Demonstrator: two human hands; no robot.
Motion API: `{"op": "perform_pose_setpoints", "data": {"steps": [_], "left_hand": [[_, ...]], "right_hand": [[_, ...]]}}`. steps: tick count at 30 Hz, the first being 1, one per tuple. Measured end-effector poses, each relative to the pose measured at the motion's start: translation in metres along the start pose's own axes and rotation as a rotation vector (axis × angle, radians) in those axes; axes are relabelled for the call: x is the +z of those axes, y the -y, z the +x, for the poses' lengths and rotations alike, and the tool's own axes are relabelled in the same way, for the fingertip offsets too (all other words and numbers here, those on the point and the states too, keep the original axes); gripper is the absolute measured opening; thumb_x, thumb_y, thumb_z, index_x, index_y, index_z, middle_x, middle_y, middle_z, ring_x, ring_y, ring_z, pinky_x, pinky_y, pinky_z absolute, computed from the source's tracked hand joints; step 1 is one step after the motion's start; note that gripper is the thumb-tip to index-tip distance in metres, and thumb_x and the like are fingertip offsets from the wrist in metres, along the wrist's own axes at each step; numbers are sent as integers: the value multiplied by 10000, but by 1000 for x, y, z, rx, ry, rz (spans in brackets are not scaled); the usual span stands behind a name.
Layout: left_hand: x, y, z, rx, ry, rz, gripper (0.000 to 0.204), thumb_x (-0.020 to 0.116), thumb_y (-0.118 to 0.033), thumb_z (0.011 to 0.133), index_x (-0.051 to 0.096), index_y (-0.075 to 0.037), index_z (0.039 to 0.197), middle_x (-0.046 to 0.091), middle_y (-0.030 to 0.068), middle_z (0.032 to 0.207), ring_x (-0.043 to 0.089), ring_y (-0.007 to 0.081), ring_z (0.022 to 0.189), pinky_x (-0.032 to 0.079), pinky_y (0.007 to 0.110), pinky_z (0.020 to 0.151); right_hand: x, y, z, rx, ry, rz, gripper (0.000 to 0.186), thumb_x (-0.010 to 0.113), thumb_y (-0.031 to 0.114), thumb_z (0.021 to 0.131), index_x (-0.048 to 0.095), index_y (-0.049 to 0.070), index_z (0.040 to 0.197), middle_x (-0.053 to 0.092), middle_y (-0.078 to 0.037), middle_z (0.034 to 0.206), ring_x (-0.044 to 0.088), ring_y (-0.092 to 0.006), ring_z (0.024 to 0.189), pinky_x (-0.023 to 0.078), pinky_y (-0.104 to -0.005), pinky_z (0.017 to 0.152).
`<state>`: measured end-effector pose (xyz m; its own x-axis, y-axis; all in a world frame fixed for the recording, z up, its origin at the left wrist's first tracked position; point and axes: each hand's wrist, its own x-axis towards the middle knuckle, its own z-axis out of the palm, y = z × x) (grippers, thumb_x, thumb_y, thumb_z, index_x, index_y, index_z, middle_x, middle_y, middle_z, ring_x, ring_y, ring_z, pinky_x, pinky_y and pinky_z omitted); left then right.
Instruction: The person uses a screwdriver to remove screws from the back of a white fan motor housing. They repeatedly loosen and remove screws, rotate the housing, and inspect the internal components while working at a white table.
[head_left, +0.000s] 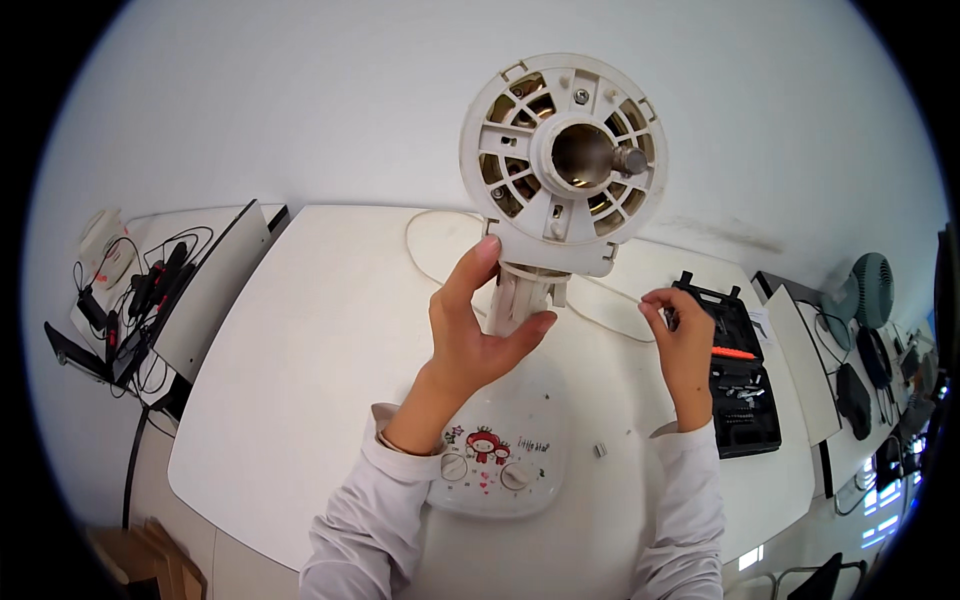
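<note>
And here's the left hand (468, 335) clasping the fan neck (512, 303), the round white motor housing (557, 222) up above it, a metal shaft (629, 160) jutting out! Off to its right, the right hand (686, 335) hangs curled, thumb and forefinger close; pinching anything? Can't quite tell. Below the left hand, the fan base (530, 408) sports two knobs (516, 476), red cartoon figures (486, 446) and slim dark lettering (533, 445). Black tool case (746, 440), just beside the right hand!

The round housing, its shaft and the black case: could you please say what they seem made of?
Round housing: probably moulded plastic, off-white and satin, given its thin ribs. Shaft: likely metal, grey with a dull sheen. Black case: perhaps matte hard plastic, given its stiff shaped walls.
</note>
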<state>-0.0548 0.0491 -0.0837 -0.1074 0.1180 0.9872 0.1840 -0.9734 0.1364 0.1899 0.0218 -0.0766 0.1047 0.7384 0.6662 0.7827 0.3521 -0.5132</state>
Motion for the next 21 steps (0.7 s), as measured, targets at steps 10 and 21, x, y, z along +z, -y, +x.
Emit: {"op": "perform_pose_setpoints", "data": {"steps": [10, 21], "left_hand": [[-6, 4, -2, -30, 5, 11, 844, 869, -125, 619, 412, -46, 1324, 629, 189, 1096, 663, 298, 939, 538, 368, 820], [-2, 2, 10, 25, -3, 23, 834, 899, -291, 574, 483, -104, 1272, 631, 190, 1121, 677, 291, 904, 574, 326, 689]], "right_hand": [[-33, 97, -13, -97, -210, 426, 167, 758, -41, 698, 681, 30, 828, 693, -3, 823, 300, -17, 510, 200, -187, 452], [-7, 161, 19, -484, -290, 227, 257, 773, -84, 632, 714, 26, 857, 655, -76, 837, 605, -156, 682, 441, -244, 546]]}}
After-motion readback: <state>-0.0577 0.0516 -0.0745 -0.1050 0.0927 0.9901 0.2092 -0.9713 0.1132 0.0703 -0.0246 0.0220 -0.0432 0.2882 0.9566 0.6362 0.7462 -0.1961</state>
